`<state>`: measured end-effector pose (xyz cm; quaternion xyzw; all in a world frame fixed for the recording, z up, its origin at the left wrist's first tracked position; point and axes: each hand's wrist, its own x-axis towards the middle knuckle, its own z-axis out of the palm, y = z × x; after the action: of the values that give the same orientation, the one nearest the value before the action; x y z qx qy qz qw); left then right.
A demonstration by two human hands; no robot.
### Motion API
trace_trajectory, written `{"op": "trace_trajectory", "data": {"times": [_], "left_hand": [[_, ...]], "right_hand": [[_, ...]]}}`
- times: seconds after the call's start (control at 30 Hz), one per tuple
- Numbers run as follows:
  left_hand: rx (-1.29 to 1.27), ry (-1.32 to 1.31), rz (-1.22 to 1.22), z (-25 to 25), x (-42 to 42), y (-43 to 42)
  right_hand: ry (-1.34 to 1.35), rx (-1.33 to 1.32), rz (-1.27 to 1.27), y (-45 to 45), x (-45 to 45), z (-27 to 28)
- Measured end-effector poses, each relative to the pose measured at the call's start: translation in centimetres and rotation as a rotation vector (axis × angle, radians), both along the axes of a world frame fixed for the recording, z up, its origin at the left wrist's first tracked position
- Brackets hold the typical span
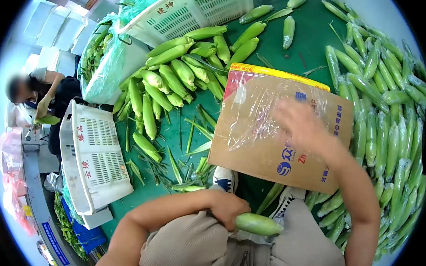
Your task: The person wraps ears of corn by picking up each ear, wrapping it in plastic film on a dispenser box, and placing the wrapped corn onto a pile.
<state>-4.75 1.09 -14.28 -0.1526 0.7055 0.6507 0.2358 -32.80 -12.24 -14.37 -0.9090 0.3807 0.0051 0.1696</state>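
My left hand, low in the middle over my lap, is wrapped round one end of a green ear of corn still in its husk. Blurred by motion, my right hand is over the cardboard box, where clear plastic film lies wrinkled on top; I cannot tell whether the fingers grip the film. A yellow strip runs along the far edge of the box. Left of it lies a pile of unwrapped corn ears in husks.
On the right is a large heap of corn ears in clear film. White plastic crates stand at the top and left. Loose husk leaves litter the green floor. A co-worker at far left holds an ear.
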Motion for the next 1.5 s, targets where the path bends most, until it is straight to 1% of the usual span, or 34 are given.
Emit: {"op": "trace_trajectory", "data": {"times": [0.07,0.1,0.13,0.2,0.27,0.3,0.33,0.43,0.47,0.5,0.53,0.57,0.6,0.63,0.67,0.7,0.73,0.77,0.8,0.83,0.87,0.9,0.97,1.0,1.03,1.1,1.13,1.17,1.23,1.27,1.33,1.4,1.47,1.5], "left_hand": [[-0.123,0.097,0.147,1.4,2.1,-0.4],[-0.135,0.108,0.257,3.0,3.0,-1.5],[-0.158,0.122,0.362,4.5,3.9,-2.9],[-0.251,0.084,0.46,6.5,5.9,-4.8],[-0.383,0.161,0.631,8.2,7.1,-6.7],[-0.397,0.231,0.713,8.2,7.0,-6.9],[-0.419,0.31,0.785,8.2,6.3,-7.1],[-0.03,0.613,1.606,5.6,-0.2,-5.5],[0.088,0.629,1.734,5.0,-2.3,-5.6],[0.14,0.652,1.658,4.0,-3.7,-6.0],[-0.205,0.669,1.596,1.6,-5.7,-5.8],[-0.367,0.606,1.491,0.4,-6.1,-6.3],[-0.525,0.545,1.384,-0.3,-6.2,-7.4],[-0.684,0.546,1.164,-0.2,-4.3,-10.1],[-0.755,0.311,1.235,1.3,-1.9,-12.0],[-0.943,0.196,1.504,-1.9,0.4,-14.3],[-0.856,0.197,1.771,-6.8,5.0,-18.2],[-0.851,-0.005,1.969,-7.5,8.3,-21.5],[-1.079,-0.002,2.055,-12.2,12.9,-24.2],[-1.229,-0.375,1.912,-17.4,18.7,-25.8],[-1.151,-0.657,1.62,-20.4,23.9,-27.2],[-1.038,-0.688,1.638,-19.6,24.1,-27.0],[-1.223,-0.475,1.718,-22.0,25.1,-27.9],[-1.181,-0.454,1.808,-21.8,24.5,-28.5],[-1.02,-0.301,1.96,-21.7,24.3,-28.4],[-0.577,-0.087,2.251,-17.9,21.7,-28.6],[-0.299,0.032,2.387,-17.0,21.5,-29.0],[0.316,0.284,2.389,-18.5,25.8,-30.3],[0.423,0.466,2.246,-13.5,22.6,-26.1],[0.291,0.588,2.134,-10.2,18.9,-23.6],[-0.272,0.441,1.848,-3.3,11.5,-20.3],[-0.607,0.279,1.548,1.6,5.7,-18.9],[-1.074,0.453,0.924,3.5,-0.3,-18.5],[-1.236,0.311,0.737,2.3,-2.8,-18.0]], "right_hand": [[-0.098,0.545,-0.014,6.4,1.9,5.5],[-0.16,0.743,0.122,10.0,2.0,2.9],[0.007,1.124,0.197,11.2,3.1,3.3],[-0.441,1.306,-0.104,15.7,3.7,-1.3],[-0.605,1.187,-0.177,16.0,4.3,-2.4],[-0.664,0.768,-0.089,15.5,4.6,-2.5],[-0.779,0.92,-0.228,15.3,5.6,-2.1],[-1.1,1.181,-0.605,14.9,8.5,-1.3],[-1.205,1.219,-0.665,14.7,9.2,-1.8],[-1.311,1.259,-0.729,14.6,9.7,-2.8],[-1.379,1.456,-0.637,13.7,8.7,-5.3],[-1.739,1.4,-0.679,11.9,8.8,-2.9],[-1.854,1.314,-1.219,9.0,8.7,1.4],[-1.93,1.216,-1.13,5.4,4.3,0.7],[-2.005,1.119,-1.039,1.9,0.0,0.0],[-2.048,0.953,-1.068,-2.2,-4.1,0.3],[-2.034,0.75,-1.116,-6.9,-8.9,0.9],[-1.977,0.543,-1.178,-11.2,-13.6,1.2],[-1.888,0.359,-1.215,-13.8,-17.8,0.9],[-1.766,0.279,-1.112,-14.7,-21.7,-0.4],[-1.634,0.204,-1.007,-14.3,-25.6,-2.2],[-1.603,0.205,-1.07,-12.5,-25.7,-2.4],[-1.596,0.227,-1.103,-8.3,-19.4,-2.0],[-1.43,0.23,-1.119,-4.8,-15.8,-1.7],[-1.179,0.333,-1.085,-1.6,-13.5,-1.4],[-0.599,0.409,-0.605,3.6,-13.0,-1.6],[-0.446,0.288,-0.49,5.0,-12.5,-1.2],[-0.289,0.164,-0.377,6.1,-12.0,-0.4],[-0.137,0.004,-0.308,7.1,-11.3,-0.2],[-0.14,-0.028,-0.352,7.3,-10.8,-0.6],[-0.155,-0.081,-0.374,7.7,-10.3,-1.8],[-0.199,-0.139,-0.288,6.7,-9.9,-3.7],[-0.386,-0.163,-0.303,6.5,-9.3,-5.2],[-0.509,-0.185,-0.356,7.1,-8.9,-5.3]]}}
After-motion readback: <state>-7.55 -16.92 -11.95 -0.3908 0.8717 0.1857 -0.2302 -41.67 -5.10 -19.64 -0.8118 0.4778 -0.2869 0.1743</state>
